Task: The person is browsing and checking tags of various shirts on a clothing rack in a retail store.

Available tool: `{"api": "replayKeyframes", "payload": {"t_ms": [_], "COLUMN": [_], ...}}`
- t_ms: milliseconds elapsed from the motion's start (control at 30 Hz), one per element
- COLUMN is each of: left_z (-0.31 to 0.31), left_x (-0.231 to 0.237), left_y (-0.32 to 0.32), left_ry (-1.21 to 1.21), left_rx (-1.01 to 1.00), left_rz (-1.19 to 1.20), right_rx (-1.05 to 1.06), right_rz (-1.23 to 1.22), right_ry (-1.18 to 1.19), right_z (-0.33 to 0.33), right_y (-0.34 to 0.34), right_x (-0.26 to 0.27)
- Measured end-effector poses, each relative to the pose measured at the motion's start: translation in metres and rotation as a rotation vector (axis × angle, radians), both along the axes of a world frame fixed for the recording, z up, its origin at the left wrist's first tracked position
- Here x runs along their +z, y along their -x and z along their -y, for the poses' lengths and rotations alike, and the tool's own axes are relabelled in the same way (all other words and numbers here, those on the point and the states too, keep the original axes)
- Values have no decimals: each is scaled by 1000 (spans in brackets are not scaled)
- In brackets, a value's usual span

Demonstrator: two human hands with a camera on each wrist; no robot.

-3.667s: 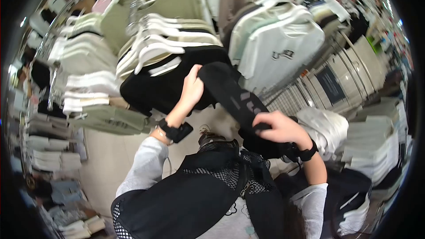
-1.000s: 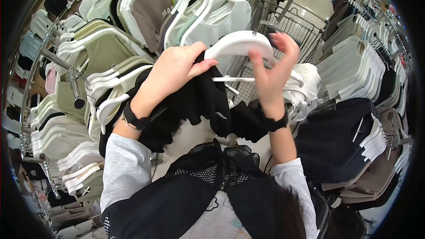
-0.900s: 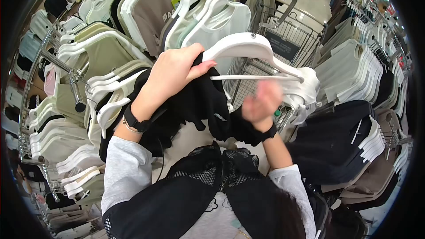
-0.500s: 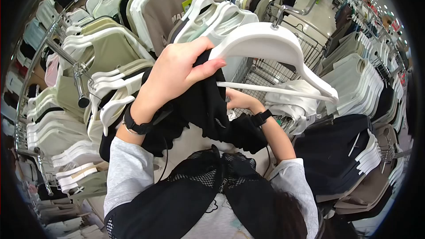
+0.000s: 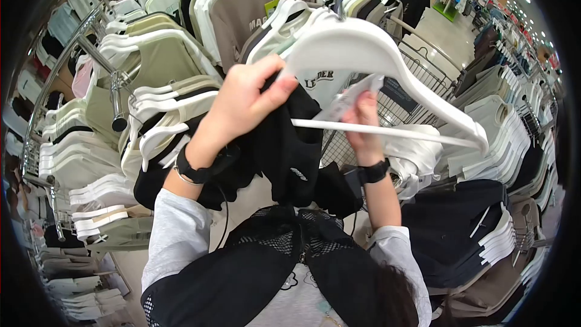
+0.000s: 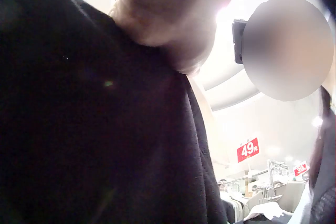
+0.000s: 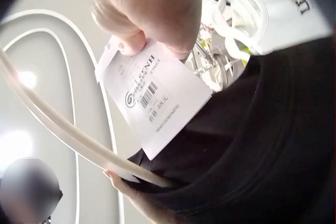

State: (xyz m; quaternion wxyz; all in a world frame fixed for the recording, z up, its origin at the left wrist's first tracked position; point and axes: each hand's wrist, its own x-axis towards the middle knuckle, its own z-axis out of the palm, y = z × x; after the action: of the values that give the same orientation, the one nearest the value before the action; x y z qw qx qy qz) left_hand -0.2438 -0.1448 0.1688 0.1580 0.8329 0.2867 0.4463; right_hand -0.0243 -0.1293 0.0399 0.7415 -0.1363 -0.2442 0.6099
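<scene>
My left hand [image 5: 248, 98] grips a black top [image 5: 284, 157] together with one shoulder of a white hanger [image 5: 387, 54]. The hanger's other arm and its bar stick out bare to the right. Behind that bar, my right hand [image 5: 364, 133] pinches a white price tag [image 5: 351, 100]. In the right wrist view the tag [image 7: 157, 100] faces the camera with a barcode and printed text, held at its upper end between thumb and fingers. Black fabric [image 6: 105, 113] fills much of the left wrist view, below the left hand [image 6: 173, 8].
Racks of light shirts [image 5: 163, 60] stand to the left and ahead, with a metal rail end [image 5: 118, 109] close by. A wire shopping cart [image 5: 423, 79] holds white bundled cloth [image 5: 414, 154]. Dark garments on hangers [image 5: 454, 230] hang at the right.
Earlier both hands held the black top outstretched. A second ago my right hand let go near the hanger, dipped behind the top, and now is raised with the price tag. The left grip stays.
</scene>
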Motion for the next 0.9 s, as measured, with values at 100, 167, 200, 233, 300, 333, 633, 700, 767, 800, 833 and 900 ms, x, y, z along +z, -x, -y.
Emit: {"api": "replayKeyframes", "payload": {"t_ms": [100, 167, 200, 233, 300, 333, 633, 700, 767, 800, 833, 900], "left_z": [5, 8, 10, 12, 14, 14, 7, 7, 0, -3, -1, -3], "left_x": [1, 2, 3, 5, 6, 7, -10, -15, -24, -29, -30, -32], "left_y": [-13, -13, -11, -9, -7, -6, 41, 45, 52, 53, 53, 49], "left_ry": [-10, -10, -3, 3, 3, 1, -126, -123, -161, -166, -96, -66], "left_rx": [-20, -11, 12, 35, 51, 58, 234, 263, 257, 243, 253, 242], "left_rz": [5, 4, 0, -3, 20, 44, 17, 72, 152, 208, 241, 269], "right_rx": [261, 300, 338, 356, 496, 455, -568, -689, -819, -842, -861, -907], "right_rz": [132, 351, 448, 738, 1084, 1368, 2067, 2108, 2165, 2209, 2249, 2264], "right_ry": [-299, -227, -161, -224, -196, -193, -851, -939, -1042, -1040, -1035, -968], "right_z": [-5, 5, 13, 6, 3, 15, 37, 42, 49, 56, 61, 66], "right_y": [22, 31, 33, 25, 17, 16, -87, -99, -104, -101, -98, -97], "right_x": [-11, -12, -8, -28, -46, -28, 36, 50, 64, 67, 68, 73]}}
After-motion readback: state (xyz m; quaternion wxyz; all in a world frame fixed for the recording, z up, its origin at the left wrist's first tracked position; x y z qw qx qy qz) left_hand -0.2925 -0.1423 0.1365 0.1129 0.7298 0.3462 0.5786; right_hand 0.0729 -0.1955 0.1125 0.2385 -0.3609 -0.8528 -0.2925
